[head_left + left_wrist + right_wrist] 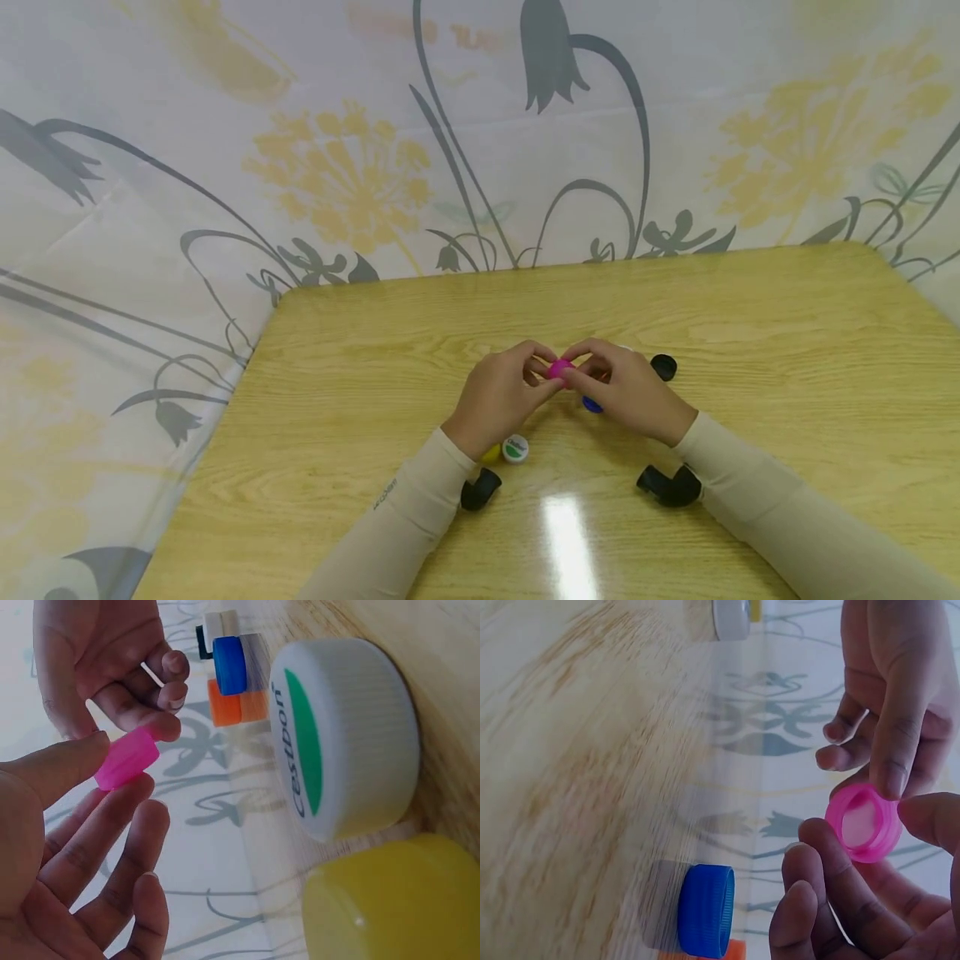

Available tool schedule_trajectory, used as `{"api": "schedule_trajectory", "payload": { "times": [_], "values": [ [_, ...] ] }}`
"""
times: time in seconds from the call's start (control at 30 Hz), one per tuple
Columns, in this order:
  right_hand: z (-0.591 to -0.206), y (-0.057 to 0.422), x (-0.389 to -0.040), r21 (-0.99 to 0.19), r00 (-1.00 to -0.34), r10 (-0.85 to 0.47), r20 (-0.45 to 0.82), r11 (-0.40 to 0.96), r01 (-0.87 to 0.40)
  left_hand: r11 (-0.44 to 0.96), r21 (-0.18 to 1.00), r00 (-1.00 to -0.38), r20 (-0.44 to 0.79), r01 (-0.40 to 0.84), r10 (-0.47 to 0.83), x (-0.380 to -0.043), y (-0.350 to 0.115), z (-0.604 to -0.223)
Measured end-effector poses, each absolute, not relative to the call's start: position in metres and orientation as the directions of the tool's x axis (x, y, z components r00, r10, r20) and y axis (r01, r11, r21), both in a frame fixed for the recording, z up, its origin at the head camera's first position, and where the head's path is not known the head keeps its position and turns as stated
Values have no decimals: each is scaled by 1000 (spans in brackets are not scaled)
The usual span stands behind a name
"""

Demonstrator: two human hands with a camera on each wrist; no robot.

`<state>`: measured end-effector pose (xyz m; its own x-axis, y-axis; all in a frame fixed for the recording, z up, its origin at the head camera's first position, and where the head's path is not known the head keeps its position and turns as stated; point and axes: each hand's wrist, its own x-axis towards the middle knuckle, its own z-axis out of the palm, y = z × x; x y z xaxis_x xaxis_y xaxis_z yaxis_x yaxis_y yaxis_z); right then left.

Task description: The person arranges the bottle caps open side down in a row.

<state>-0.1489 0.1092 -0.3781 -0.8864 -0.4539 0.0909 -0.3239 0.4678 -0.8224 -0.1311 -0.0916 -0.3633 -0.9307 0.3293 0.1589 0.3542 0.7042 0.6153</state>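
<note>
Both hands meet over the table at a small pink screw cap (561, 368). My left hand (498, 387) pinches it between thumb and fingertips from the left. From the opposite side my right hand (626, 392) pinches it too. In the right wrist view the cap's hollow threaded inside (859, 825) faces the camera. Just under the right hand stands a blue cap (592, 405), with an orange cap (225, 703) beside it in the left wrist view. A white cap with a green mark (515, 449) and a yellow cap (491, 455) lie near the left wrist.
To the right of the right hand, a black cap (663, 367) lies on the wooden table (360, 375). Black curved pieces (670, 485) show at both sleeves. A flower-patterned sheet (480, 167) hangs behind the table and along its left side.
</note>
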Motion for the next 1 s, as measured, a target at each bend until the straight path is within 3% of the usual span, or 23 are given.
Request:
{"api": "schedule_trajectory", "payload": {
  "times": [0.7, 1.0],
  "values": [
    [-374, 108, -146, -855, -908, -408, 89, 437, -280, 695, 588, -908, 214, 414, 361, -131, -91, -362],
    [-371, 108, -146, -844, -909, -386, 156, 426, -325, 631, 655, -902, 210, 415, 376, -131, -94, -358]
  ]
}}
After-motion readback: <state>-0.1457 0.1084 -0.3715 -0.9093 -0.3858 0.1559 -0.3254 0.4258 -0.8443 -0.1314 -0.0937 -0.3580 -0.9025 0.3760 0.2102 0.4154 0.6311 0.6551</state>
